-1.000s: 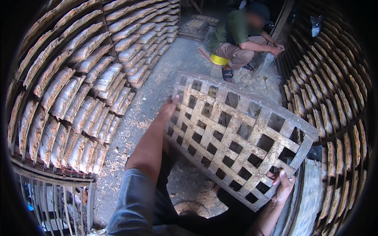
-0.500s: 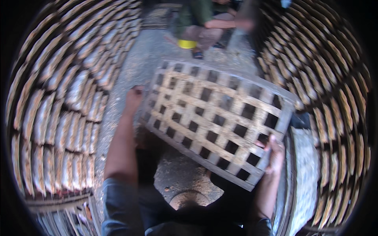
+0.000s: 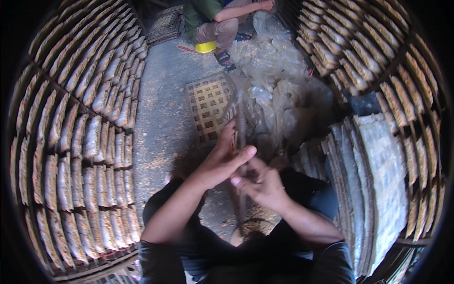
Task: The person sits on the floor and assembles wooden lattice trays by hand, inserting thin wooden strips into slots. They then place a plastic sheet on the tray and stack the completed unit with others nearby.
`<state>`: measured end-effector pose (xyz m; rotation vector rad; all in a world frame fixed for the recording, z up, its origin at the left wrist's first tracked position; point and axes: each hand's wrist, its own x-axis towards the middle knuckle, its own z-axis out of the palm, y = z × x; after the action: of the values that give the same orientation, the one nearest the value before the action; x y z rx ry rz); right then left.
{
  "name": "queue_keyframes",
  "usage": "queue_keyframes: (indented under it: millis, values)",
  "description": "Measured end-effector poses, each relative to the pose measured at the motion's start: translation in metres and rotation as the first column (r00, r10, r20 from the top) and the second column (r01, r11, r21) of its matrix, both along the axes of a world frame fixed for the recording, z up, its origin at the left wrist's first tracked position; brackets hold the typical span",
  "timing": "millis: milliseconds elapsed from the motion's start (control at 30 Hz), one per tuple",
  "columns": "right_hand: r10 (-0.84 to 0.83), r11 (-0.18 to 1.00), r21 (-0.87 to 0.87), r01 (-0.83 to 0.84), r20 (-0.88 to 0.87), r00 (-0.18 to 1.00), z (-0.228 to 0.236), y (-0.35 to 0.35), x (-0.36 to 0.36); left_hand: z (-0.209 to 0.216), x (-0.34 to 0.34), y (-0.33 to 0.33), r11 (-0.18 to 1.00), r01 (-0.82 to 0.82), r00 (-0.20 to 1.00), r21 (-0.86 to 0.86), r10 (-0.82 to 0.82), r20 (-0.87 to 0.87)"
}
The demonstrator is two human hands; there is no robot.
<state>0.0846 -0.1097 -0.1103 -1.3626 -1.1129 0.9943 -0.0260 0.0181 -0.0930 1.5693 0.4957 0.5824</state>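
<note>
A thin slatted tray (image 3: 240,111) stands edge-on between my hands, so its face hardly shows and its outline is blurred. My left hand (image 3: 226,156) grips it from the left, thumb laid across the near edge and fingers reaching up along its side. From the right, my right hand (image 3: 264,185) closes on the same edge, a little lower, with its fingers partly curled. Beyond them, another lattice tray (image 3: 208,108) of pale woven strips lies flat on the floor.
Crumpled clear plastic sheeting (image 3: 283,92) spreads ahead on the right. Stacked flat panels (image 3: 378,165) stand beside my right leg. Racks of filled trays (image 3: 90,137) curve along both sides. A seated person (image 3: 213,23) works ahead, near a yellow object (image 3: 205,47). A round, crumb-covered object (image 3: 255,228) sits between my legs.
The slatted tray has turned from face-up and wide to edge-on. My left hand, formerly apart from it, now grips it. Both hands have come together at the middle.
</note>
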Motion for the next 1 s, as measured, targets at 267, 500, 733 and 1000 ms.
queue_keyframes:
  millis: [267,500,733,1000]
  values:
    - [0.196,0.975,0.127,-0.183,-0.102,0.975,-0.021,0.001,-0.035,0.012,-0.044,0.017,0.995,0.009,0.978,-0.099,-0.029,-0.206]
    - [0.121,0.928,-0.357,-0.102,0.031,0.992,-0.061,0.017,-0.011,0.005,-0.073,0.022,0.982,-0.135,0.980,-0.136,0.112,-0.164]
    - [-0.553,0.755,-0.513,0.408,-0.164,0.817,-0.117,0.076,0.007,0.003,-0.086,0.019,0.989,-0.102,0.985,-0.105,0.086,-0.151]
    - [-0.552,0.829,-0.265,0.493,-0.248,0.796,-0.181,0.115,-0.010,0.000,-0.093,0.006,0.999,-0.032,0.993,-0.031,0.028,-0.116]
